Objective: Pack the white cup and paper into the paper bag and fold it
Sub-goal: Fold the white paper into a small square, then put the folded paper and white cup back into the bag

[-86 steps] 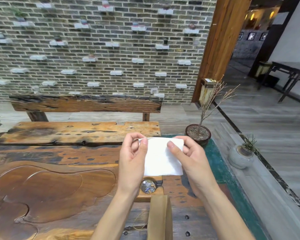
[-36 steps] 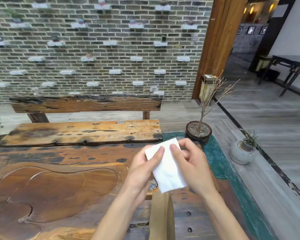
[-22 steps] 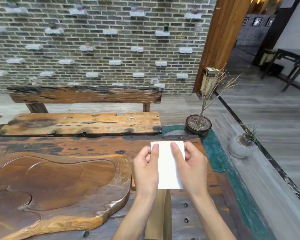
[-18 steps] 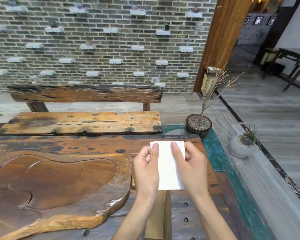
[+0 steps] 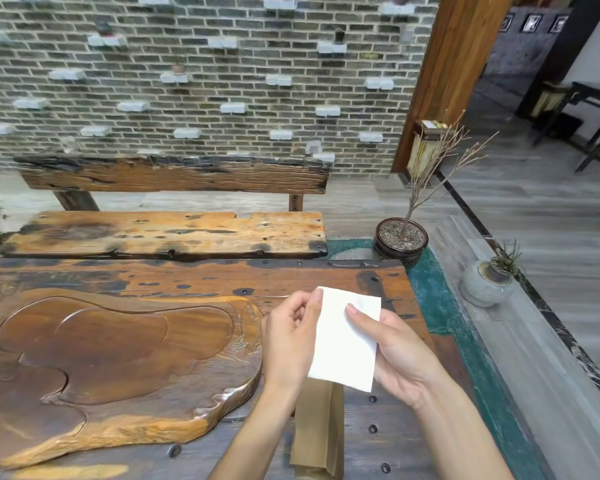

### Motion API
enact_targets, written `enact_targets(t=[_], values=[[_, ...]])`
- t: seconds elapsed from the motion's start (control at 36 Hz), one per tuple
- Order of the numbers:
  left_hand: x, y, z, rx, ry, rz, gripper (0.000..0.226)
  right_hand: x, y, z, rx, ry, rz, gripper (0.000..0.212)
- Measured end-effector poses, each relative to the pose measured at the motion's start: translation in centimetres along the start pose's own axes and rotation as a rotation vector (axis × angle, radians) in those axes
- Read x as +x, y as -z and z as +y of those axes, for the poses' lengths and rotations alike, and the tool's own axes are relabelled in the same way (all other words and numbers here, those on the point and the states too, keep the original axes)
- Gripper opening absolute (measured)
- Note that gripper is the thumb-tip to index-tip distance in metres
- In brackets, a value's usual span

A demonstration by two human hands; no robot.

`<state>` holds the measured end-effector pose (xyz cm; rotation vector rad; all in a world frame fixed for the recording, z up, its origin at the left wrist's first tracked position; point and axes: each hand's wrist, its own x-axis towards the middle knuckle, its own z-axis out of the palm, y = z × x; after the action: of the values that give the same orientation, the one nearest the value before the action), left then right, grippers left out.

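A moment ago the paper (image 5: 343, 344) was wider; now it is folded narrow, so I think it will fit the bag. My left hand (image 5: 288, 344) and right hand (image 5: 395, 355) pinch its sides. It looks white and flat, held above the brown paper bag (image 5: 317, 427) on the table (image 5: 378, 441).

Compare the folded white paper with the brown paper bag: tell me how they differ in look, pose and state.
The folded white paper is white; the brown paper bag is kraft brown. The paper is held up off the table between the left hand and right hand; no hand grips the bag, which stands below them. The paper is a broad rectangle; the bag looks narrow and tall. Both are paper with sharp creases.
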<state>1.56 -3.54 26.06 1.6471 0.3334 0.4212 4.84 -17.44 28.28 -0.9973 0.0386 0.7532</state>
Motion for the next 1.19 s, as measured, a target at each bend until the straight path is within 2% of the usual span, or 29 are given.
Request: enact_targets(t=[0.19, 0.31, 0.44, 0.56, 0.78, 0.94, 1.06, 1.19], values=[[0.6, 0.8, -1.8, 0.032, 0.007, -0.013, 0.027, 0.5, 0.7, 0.9, 0.034, -0.056, -0.020, 0.037], [0.7, 0.8, -2.3, 0.005, 0.011, -0.012, 0.037, 1.1, 1.3, 1.2, 0.039, -0.069, -0.035, 0.038], [1.9, 2.4, -4.1, -0.137, 0.167, 0.100, 0.043, 1.7, 2.2, 1.3, 0.081, -0.087, 0.010, 0.037], [2.6, 4.4, -8.4, -0.097, 0.300, 0.120, 0.042, 2.2, 3.2, 1.7, 0.137, -0.095, 0.033, 0.034], [-0.3, 5.6, -24.1, 0.145, 0.782, 0.003, 0.032, 3.9, 8.2, 4.8, 0.105, -0.181, 0.179, 0.036], [-3.7, 4.9, -28.5, 0.040, 1.132, -0.026, 0.024, 5.1, 12.4, 8.6, 0.046, -0.321, 0.226, 0.037], [-4.8, 4.3, -28.9, -0.005, 1.274, -0.217, 0.027, 6.1, 14.4, 10.8, 0.059, -0.358, 0.276, 0.037], [-4.9, 4.4, -27.8, -0.103, 1.229, -0.385, 0.031, 7.5, 15.7, 13.9, 0.055, -0.375, 0.415, 0.036]])
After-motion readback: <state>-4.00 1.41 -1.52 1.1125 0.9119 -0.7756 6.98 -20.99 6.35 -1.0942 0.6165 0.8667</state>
